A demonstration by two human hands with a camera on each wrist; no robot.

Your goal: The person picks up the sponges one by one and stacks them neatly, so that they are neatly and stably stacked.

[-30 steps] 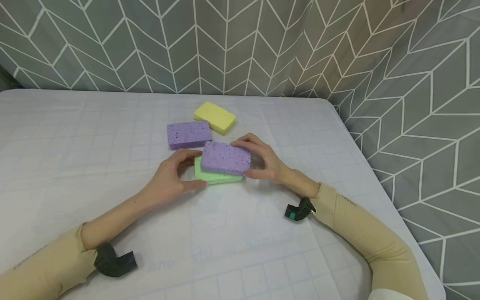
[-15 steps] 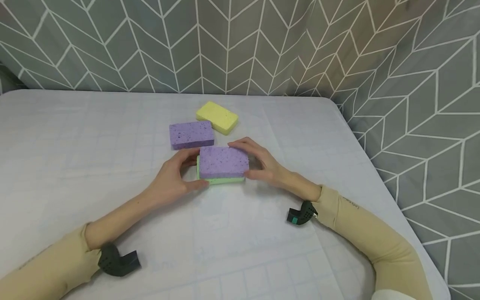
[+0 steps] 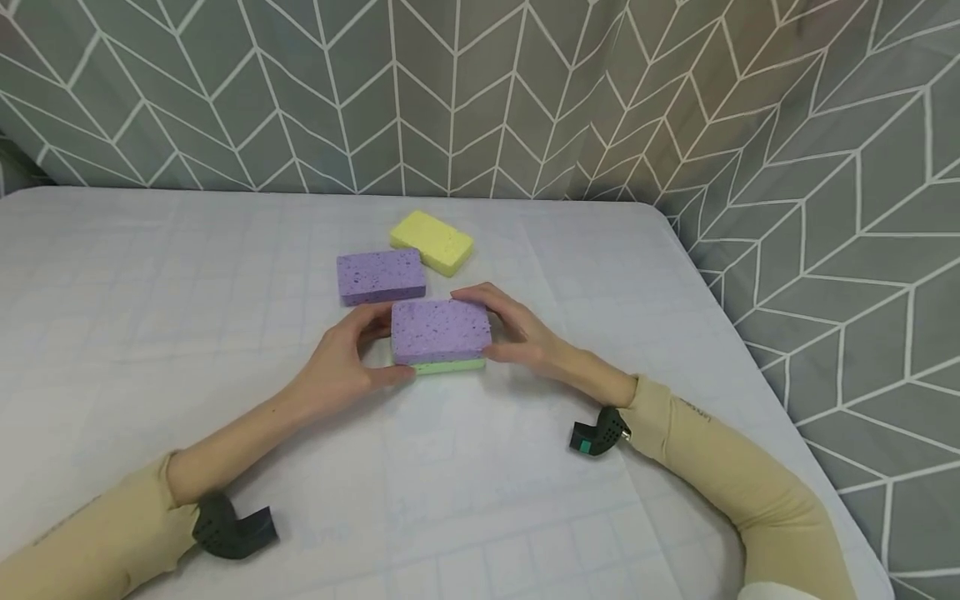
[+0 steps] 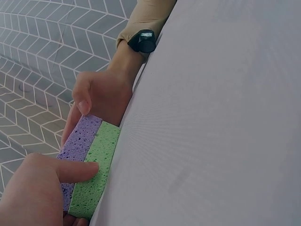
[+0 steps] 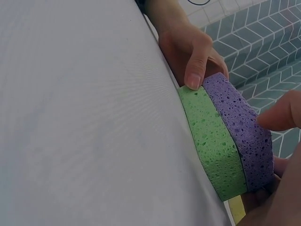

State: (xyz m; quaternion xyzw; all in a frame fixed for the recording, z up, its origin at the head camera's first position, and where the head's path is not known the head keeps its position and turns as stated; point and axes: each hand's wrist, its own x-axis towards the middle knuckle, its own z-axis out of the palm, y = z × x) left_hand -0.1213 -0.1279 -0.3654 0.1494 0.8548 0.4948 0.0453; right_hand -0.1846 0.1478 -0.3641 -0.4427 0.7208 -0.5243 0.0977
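A light purple sponge [image 3: 441, 330] lies flat on top of a green sponge [image 3: 450, 366], which rests on the white table. From the head view only the green sponge's front edge shows. My right hand [image 3: 528, 333] grips the purple sponge at its right end, thumb in front and fingers behind. At the left end my left hand [image 3: 341, 354] holds the green sponge, its thumb [image 4: 84, 170] across the front side. In the right wrist view, the two sponges' long sides sit nearly flush.
Just behind the stack lies a darker purple sponge [image 3: 380, 277], with a yellow sponge [image 3: 432, 242] touching its back right corner. The white table [image 3: 450, 492] ends at a grey patterned curtain [image 3: 420, 92] behind and on the right.
My right hand has brought the light purple sponge left and toward me, down over the green one, covering most of it. My left hand stays on the green sponge.
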